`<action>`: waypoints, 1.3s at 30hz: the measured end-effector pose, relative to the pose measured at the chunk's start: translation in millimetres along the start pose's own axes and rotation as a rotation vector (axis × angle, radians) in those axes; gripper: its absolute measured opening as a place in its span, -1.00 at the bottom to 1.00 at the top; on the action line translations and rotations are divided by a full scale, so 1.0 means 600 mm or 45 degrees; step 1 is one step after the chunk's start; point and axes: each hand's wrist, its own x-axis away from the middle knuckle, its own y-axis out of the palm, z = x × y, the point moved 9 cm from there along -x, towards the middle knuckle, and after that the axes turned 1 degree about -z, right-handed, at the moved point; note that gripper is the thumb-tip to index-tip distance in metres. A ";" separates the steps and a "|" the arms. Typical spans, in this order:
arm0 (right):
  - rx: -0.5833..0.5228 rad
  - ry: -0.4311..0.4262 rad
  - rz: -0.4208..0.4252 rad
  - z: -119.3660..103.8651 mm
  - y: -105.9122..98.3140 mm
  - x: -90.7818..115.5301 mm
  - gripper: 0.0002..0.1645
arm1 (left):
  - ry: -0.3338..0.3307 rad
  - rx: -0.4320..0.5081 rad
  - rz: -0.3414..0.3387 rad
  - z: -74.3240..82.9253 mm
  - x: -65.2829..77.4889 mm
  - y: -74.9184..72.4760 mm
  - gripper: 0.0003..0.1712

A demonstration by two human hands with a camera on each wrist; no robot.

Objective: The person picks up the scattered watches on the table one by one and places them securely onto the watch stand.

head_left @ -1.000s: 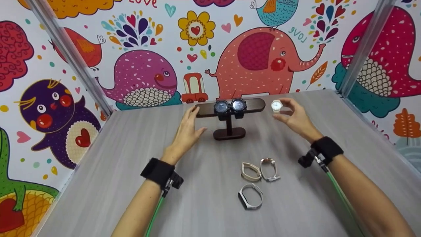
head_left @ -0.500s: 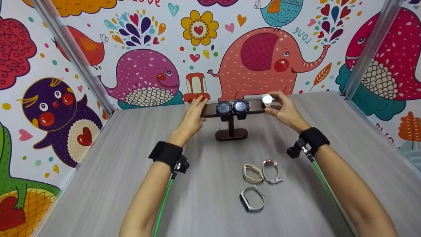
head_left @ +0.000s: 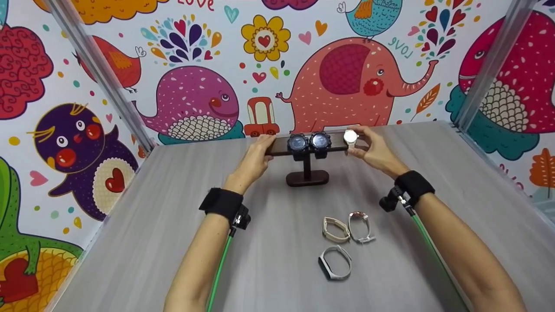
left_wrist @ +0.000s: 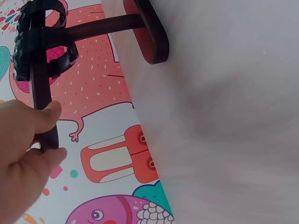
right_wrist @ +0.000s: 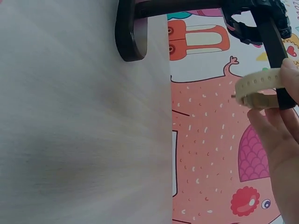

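A dark wooden watch stand [head_left: 307, 178] stands on the table, its crossbar carrying two black watches [head_left: 298, 143] side by side. My left hand [head_left: 253, 164] grips the left end of the bar; in the left wrist view, thumb and fingers [left_wrist: 52, 158] pinch that end. At the opposite end, my right hand [head_left: 380, 152] holds a cream watch [head_left: 350, 137] by its edges, face toward me. Its perforated strap [right_wrist: 256, 83] loops round the bar's end in the right wrist view. Part of the right hand is cut off there.
Nearer me on the table lie a beige-banded watch [head_left: 335, 229], a white-strapped watch [head_left: 360, 227] and a white fitness band [head_left: 335, 263]. A wall with printed cartoon animals [head_left: 347, 86] rises close behind the stand.
My right hand has moved left with the cream watch, from beside the bar onto its right end. My left hand has closed its grip on the left end.
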 end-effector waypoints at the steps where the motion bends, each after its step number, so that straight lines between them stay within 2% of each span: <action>1: 0.001 0.006 -0.011 0.000 0.002 0.001 -0.27 | -0.008 0.001 -0.008 0.000 0.000 0.001 -0.33; 7: 0.061 0.020 -0.049 -0.002 0.003 -0.001 -0.28 | -0.015 0.006 -0.016 -0.002 -0.001 0.000 -0.32; 16: 0.272 0.014 -0.100 -0.017 0.001 -0.011 -0.27 | 0.015 0.006 0.038 0.000 -0.001 -0.006 -0.32; 24: 0.299 0.041 -0.159 -0.017 0.005 -0.016 -0.28 | 0.007 -0.019 0.071 0.005 0.002 -0.008 -0.33; 39: 0.380 0.093 -0.168 -0.020 0.018 -0.025 -0.29 | 0.019 -0.047 0.089 0.006 0.004 -0.010 -0.33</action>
